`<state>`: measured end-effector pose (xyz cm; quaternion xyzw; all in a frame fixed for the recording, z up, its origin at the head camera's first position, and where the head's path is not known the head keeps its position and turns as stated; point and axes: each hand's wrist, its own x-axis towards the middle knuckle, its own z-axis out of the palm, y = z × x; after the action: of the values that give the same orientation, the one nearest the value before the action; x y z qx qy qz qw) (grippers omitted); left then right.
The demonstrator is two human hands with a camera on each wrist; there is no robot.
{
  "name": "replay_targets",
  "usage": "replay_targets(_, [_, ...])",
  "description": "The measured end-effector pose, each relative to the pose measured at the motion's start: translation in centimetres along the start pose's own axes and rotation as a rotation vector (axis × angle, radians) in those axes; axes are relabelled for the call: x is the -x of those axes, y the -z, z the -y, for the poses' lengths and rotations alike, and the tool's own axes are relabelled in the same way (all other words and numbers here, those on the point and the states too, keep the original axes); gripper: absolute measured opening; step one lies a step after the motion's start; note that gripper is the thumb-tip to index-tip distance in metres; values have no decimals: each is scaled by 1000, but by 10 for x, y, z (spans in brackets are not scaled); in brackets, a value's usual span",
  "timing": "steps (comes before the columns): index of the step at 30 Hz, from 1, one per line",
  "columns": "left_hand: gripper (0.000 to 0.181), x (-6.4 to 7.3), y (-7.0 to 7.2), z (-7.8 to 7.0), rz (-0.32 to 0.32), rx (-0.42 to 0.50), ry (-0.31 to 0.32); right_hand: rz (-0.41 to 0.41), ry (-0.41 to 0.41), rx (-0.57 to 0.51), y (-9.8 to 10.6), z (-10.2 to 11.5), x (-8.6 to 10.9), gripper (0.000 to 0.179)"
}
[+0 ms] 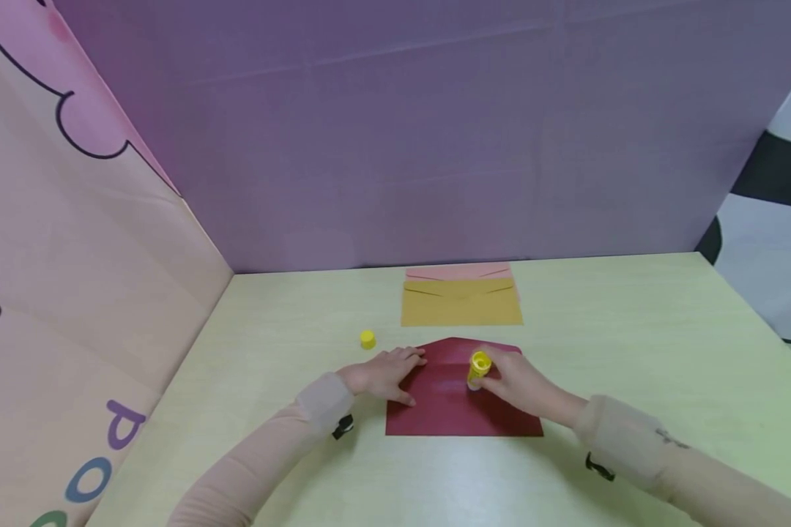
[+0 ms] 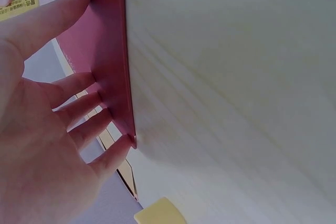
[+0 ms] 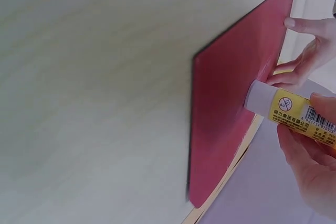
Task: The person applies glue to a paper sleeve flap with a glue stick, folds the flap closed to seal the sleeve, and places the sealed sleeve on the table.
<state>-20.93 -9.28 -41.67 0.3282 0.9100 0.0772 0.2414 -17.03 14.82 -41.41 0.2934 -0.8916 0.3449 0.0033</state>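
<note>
Arms (image 1: 712,472) fwd: L hand (image 1: 384,375) splayed, R hand (image 1: 519,384) pinching gluestick (image 1: 479,368).

A yellow glue stick (image 1: 477,369) stands white-end down on a red envelope (image 1: 442,416).

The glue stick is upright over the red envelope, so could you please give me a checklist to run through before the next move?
1. Glue stick gripped: ok, the right hand holds it, uncovered end down at the envelope.
2. Cap off: ok, the yellow cap lies on the table.
3. Red envelope steadied: ok, the left hand rests on its left side.
4. Flap open: ok, spread away from the person.
5. Enough glue applied: cannot tell.
6. Yellow envelope clear of the red one: ok, it lies beyond, apart.
</note>
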Motion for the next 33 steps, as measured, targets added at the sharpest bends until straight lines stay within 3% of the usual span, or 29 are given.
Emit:
replay_targets(18, [68,1,0,-1,0,1,-1,-24,-13,-13,11,-13,14,23])
replay_targets(26, [68,1,1,-2,2,-11,7,-7,-77,-1,21,-12,18,23])
replay_targets(30, [69,1,2,-3,6,-22,9,24,-97,46,28,-10,20,23])
replay_targets(33, [69,1,2,-4,7,-29,5,44,-66,148,31,-9,21,23])
